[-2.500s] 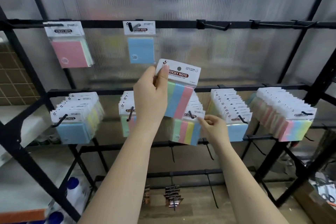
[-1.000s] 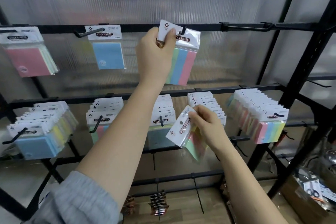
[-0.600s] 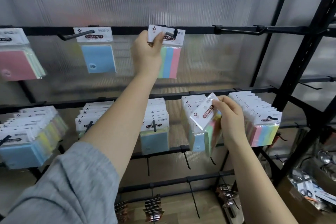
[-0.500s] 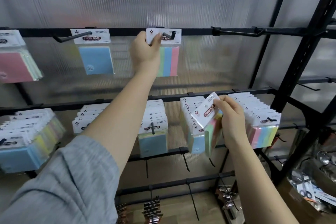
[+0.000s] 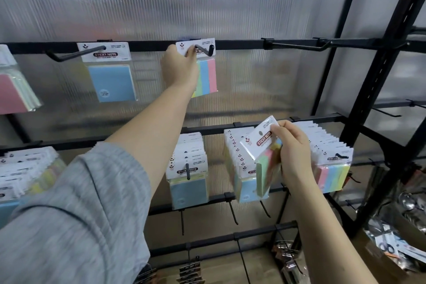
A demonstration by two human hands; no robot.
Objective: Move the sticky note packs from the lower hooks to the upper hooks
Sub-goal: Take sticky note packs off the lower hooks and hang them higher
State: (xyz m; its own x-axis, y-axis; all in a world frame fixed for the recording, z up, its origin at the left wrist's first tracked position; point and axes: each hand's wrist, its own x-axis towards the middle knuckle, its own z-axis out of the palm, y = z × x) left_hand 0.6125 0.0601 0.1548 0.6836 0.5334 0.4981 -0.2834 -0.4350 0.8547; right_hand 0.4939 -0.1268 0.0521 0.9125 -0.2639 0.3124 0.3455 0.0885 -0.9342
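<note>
Since the frame taken half a second ago, little has shifted: the striped pack (image 5: 206,71) remains threaded on the upper hook (image 5: 204,49), and the second pack has stayed raised in front of the lower rows.

Left hand (image 5: 181,69): raised to the upper rail (image 5: 242,44). Its fingers are curled round the left edge of the striped pack's white header card, thumb on the front of the card. The pack hangs upright on its hook, close to the rail, with its yellow, blue and pink strips showing beside the hand.

Right hand (image 5: 294,157): it grips a second multicolour pack (image 5: 262,152) by the right side of the header, fingers wrapped behind and thumb in front. This pack is off any hook and tilted, its header corner pointing up and to the right (the words STICKY NOTE run diagonally). It sits in front of the row of blue packs (image 5: 239,168) on the lower rail.

Other stock on the upper rail: a blue pack (image 5: 110,76) hangs on the hook to the left, and a pink pack (image 5: 13,90) shows at the left edge of the view. An empty hook (image 5: 297,45) stands on the rail to the right of the striped pack.

Lower rail: full rows of packs hang on the lower hooks, including a blue-fronted row (image 5: 187,173) under the left forearm and a striped row (image 5: 332,163) at the right. A grey sleeve (image 5: 76,219) covers the left upper arm.
</note>
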